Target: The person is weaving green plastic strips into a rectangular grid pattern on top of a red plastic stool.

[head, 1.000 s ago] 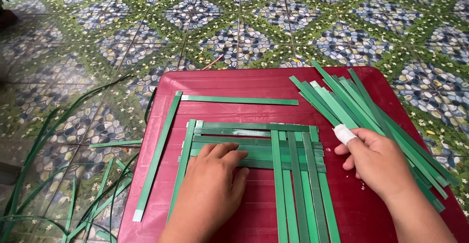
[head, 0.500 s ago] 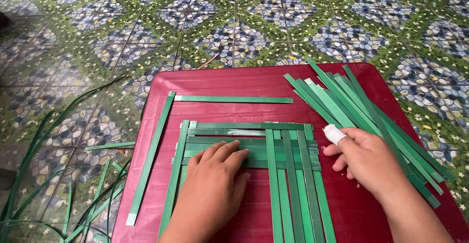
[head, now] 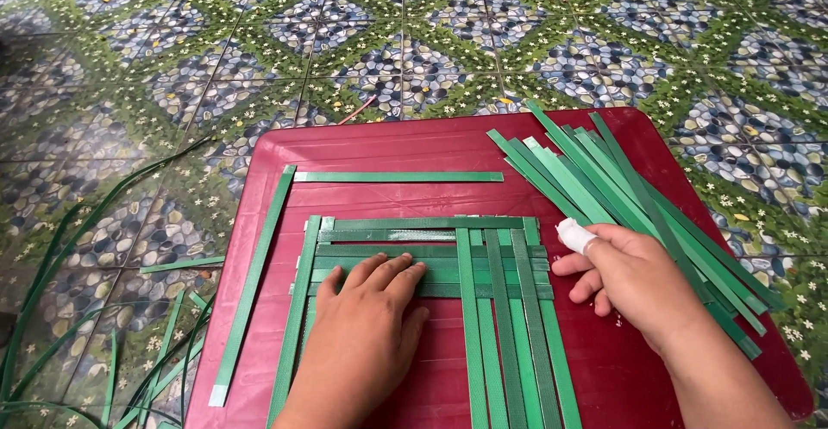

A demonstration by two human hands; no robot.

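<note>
Pressing flat, your left hand stayed open on the weave. Your right hand, loosely curled and empty, had drifted slightly left toward its edge, beside the strips.

We see green strips crossed into a checked weave on a dark red table, with more green strips fanned out beside them in lighter and darker shades. Our right hand wears a white wrap on one fingertip. The floor tiles show blue-grey pebbles in diamonds, framed by green bands dotted with small white flowers.
</note>
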